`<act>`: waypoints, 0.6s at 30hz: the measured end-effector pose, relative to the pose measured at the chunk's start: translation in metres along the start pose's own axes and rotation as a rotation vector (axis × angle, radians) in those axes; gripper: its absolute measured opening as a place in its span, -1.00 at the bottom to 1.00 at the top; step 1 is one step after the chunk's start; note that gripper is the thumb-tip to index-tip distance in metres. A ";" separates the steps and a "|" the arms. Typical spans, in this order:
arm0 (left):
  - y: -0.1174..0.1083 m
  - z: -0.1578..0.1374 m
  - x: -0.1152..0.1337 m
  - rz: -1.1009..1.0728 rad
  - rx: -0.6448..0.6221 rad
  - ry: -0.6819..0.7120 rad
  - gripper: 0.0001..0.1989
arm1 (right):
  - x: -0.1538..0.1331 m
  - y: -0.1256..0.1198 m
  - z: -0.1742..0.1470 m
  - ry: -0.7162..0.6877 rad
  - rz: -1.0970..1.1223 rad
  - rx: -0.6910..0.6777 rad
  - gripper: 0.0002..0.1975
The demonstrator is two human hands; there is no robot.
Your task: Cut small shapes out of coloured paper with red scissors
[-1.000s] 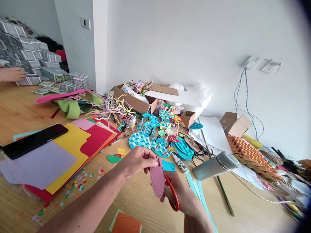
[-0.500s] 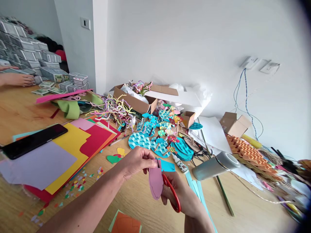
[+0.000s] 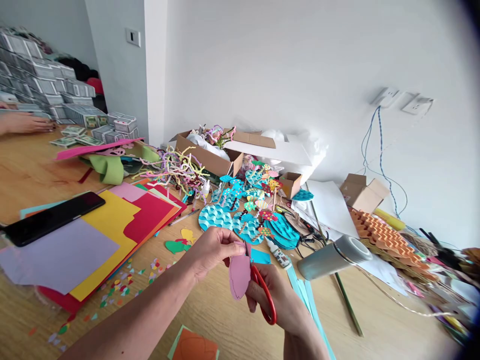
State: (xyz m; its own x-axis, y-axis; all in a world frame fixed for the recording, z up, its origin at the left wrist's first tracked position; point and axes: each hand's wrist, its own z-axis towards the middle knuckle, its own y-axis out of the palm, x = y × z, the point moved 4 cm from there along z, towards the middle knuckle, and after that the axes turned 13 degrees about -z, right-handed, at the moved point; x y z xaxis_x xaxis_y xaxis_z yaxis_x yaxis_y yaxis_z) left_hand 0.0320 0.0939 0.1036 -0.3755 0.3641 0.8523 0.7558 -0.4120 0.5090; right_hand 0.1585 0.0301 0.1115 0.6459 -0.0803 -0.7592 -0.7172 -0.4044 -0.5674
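Note:
My left hand (image 3: 219, 250) pinches the top of a purple paper cutout (image 3: 239, 277), a rounded shape with a drawn pencil outline. Red-handled scissors (image 3: 265, 295) are gripped in my right hand (image 3: 279, 295), their blades at the paper's upper right edge. Below lies an orange paper square (image 3: 195, 345) with a drawn outline, on top of a light green piece. Yellow and green cutouts (image 3: 176, 246) rest beyond my left wrist. Just past my hands is a blue paper piece (image 3: 260, 256), with a white glue bottle (image 3: 280, 256) beside it.
Coloured paper sheets (image 3: 86, 250) bear a black phone (image 3: 54, 216) at left, with paper scraps nearby. Blue wave-patterned discs with paper fish (image 3: 247, 225) stand ahead. A grey cylinder (image 3: 333, 256) lies at right. At far left, another person's hand (image 3: 28, 122) is by stacked bundles.
The scissors have shifted slightly up along the purple paper, and their blades sit at a different angle. The other person's hand at far left has moved a little.

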 end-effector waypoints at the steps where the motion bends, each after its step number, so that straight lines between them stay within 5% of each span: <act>1: 0.000 0.000 0.000 0.003 0.003 0.002 -0.79 | 0.000 0.000 0.000 -0.003 0.005 -0.003 -0.88; 18: -0.001 -0.001 0.003 0.107 -0.029 -0.013 -0.84 | -0.008 0.000 -0.004 -0.021 0.007 -0.050 -0.79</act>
State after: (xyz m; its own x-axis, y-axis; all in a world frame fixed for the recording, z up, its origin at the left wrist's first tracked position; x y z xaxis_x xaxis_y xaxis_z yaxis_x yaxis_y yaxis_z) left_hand 0.0292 0.0943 0.1056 -0.2863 0.3272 0.9005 0.7754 -0.4729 0.4184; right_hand 0.1548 0.0268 0.1189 0.6345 -0.0643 -0.7703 -0.7079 -0.4486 -0.5456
